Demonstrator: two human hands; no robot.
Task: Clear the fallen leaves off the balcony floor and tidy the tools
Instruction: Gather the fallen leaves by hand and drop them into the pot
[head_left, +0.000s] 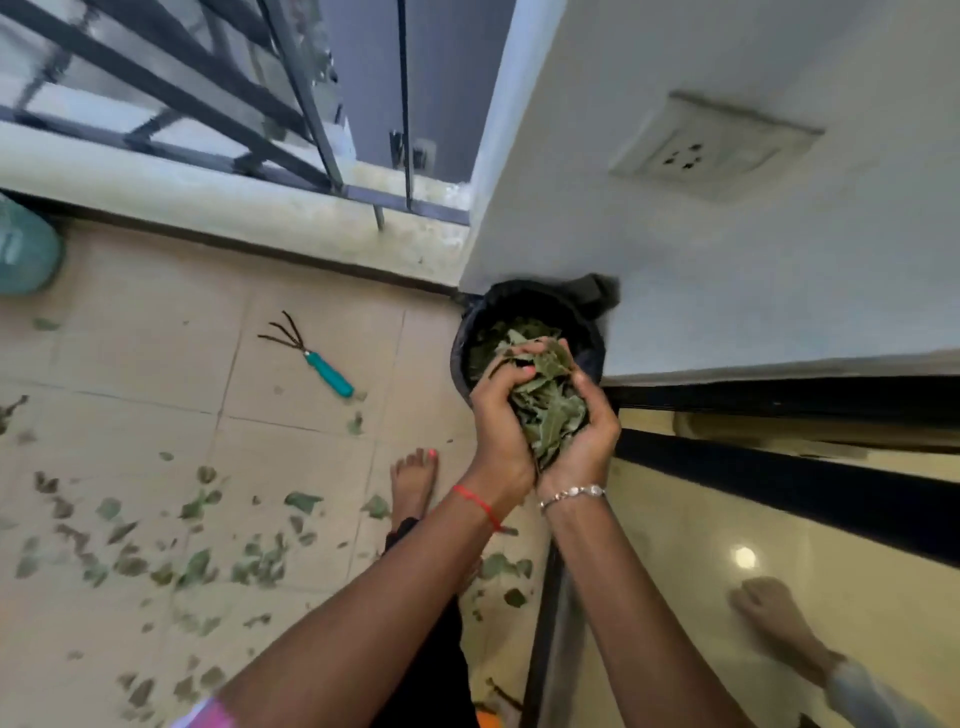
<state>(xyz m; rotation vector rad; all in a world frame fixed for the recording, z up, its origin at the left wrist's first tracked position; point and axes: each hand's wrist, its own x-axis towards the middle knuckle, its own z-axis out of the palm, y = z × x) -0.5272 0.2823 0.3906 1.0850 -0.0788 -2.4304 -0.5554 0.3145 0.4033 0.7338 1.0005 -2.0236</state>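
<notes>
Left hand (497, 422), right hand (593, 432) — cupped round leaves (545, 410) over black bin (460, 356)

Green leaves (545, 410), black bin (460, 364), teal-handled rake (307, 354), beige tiles (156, 364), possibly a teal pot (23, 249)

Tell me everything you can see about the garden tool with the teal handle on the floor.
The hand rake lies flat on the beige floor tiles, left of the black bin. Its handle is teal, plastic by its look; a short metal neck joins it to three dark, curved prongs, maybe rusty. The prongs point toward the balcony parapet, the handle away from it. Nothing holds it.
</notes>
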